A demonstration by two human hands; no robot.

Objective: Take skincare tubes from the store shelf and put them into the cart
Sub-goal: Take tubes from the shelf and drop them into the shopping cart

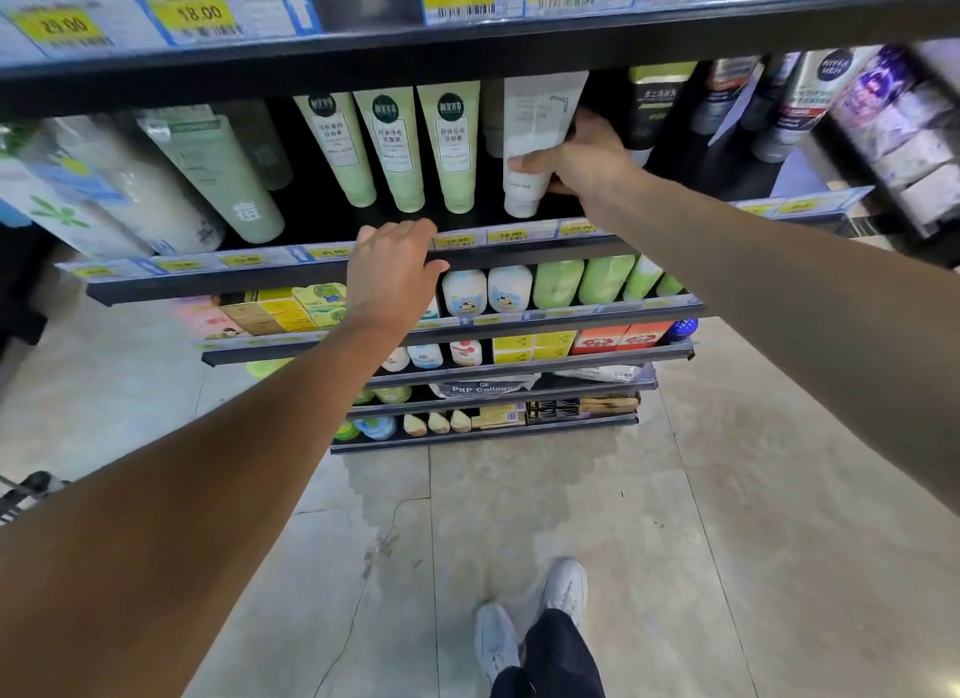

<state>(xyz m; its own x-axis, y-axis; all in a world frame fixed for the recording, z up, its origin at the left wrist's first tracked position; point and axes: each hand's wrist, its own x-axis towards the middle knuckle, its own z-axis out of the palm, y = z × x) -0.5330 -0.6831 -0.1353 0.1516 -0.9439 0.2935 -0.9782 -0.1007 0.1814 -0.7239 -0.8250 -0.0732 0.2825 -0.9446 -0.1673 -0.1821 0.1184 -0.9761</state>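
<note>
tubes (449, 146) on shelf (332, 274), boxes (283, 310) below

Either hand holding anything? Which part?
Right hand grips the white tube round its lower body, just above the cap. Left hand holds nothing; it rests on the shelf edge.

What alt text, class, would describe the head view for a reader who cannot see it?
A person's right hand grips a white tube standing on a store shelf beside three green tubes, while the left hand rests on the shelf's front edge.
</note>
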